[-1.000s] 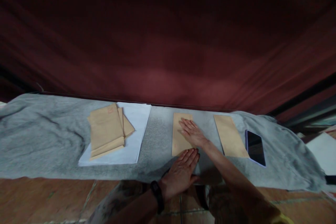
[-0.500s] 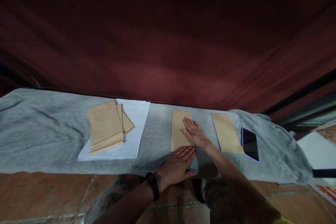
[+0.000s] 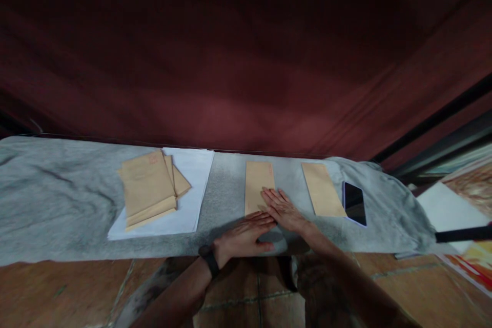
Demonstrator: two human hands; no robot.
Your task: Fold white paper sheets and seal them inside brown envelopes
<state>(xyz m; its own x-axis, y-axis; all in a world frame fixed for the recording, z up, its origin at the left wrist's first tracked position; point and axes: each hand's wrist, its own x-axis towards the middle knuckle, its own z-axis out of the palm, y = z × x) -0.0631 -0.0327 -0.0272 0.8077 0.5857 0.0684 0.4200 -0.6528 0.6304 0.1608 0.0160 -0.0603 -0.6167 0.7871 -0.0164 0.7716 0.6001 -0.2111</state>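
A brown paper envelope [image 3: 259, 178] lies flat on the grey cloth [image 3: 226, 184] in front of me, with small red print near its upper right corner. My right hand [image 3: 282, 208] rests palm down on its lower right part, fingers stretched out. At the envelope's lower edge my left hand [image 3: 246, 234] lies flat, a dark band on its wrist. The fingertips of both hands meet or overlap there, covering the bottom of the envelope. To the right lies a second brown envelope [image 3: 323, 189].
Several brown envelopes [image 3: 148, 184] lie piled on white paper sheets [image 3: 196, 179] at the left. A phone [image 3: 354, 204] lies beside the right envelope. Dark red fabric [image 3: 238, 87] rises behind the cloth. Tiled floor [image 3: 69, 287] shows below.
My right hand has slid down the envelope toward my left hand, uncovering the red print at the top. The whole view has shifted slightly.
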